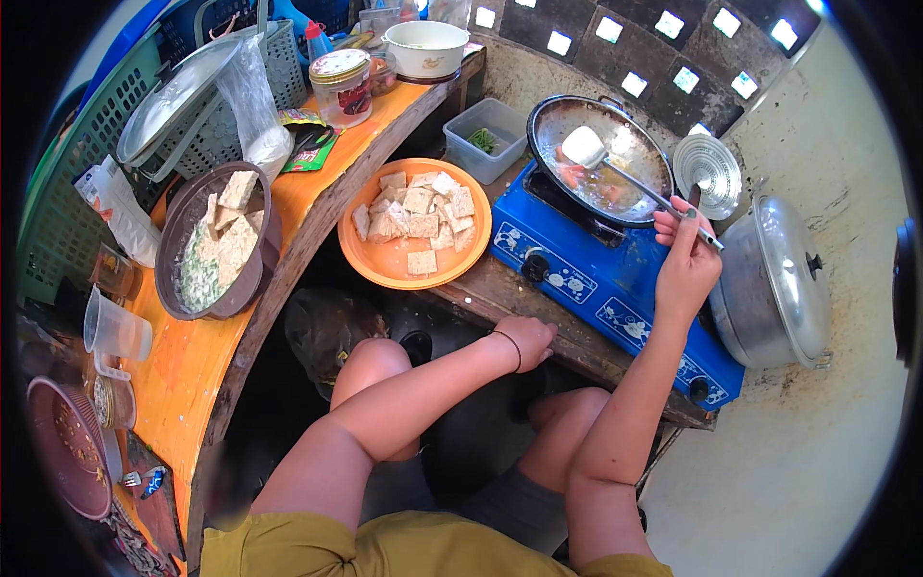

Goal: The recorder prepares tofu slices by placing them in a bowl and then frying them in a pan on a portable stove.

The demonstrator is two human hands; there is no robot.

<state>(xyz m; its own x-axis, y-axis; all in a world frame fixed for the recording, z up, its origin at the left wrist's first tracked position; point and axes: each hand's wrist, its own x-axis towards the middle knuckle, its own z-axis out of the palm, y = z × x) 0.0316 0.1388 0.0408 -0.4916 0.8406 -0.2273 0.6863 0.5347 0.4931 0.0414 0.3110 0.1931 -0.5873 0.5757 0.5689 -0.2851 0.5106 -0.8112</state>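
My right hand (685, 245) is closed around the handle of a spatula (583, 147). Its pale, broad head is over a dark wok (555, 111), where orange-pink pieces lie in bubbling oil. The wok sits on the left burner of a blue two-burner gas stove (562, 264). My left hand (526, 343), a dark band at its wrist, rests by the front edge of the wooden bench with fingers curled in and nothing visible in them. Left of the stove, an orange plate (370, 264) carries several square tempeh slices (420, 199).
A brown bowl (266, 274) of white batter with green bits and tempeh stands on the orange table (207, 370). Behind the stove is a clear tub (460, 135) with green leaves. A large lidded pot (755, 322) and a perforated metal disc (713, 165) are at right.
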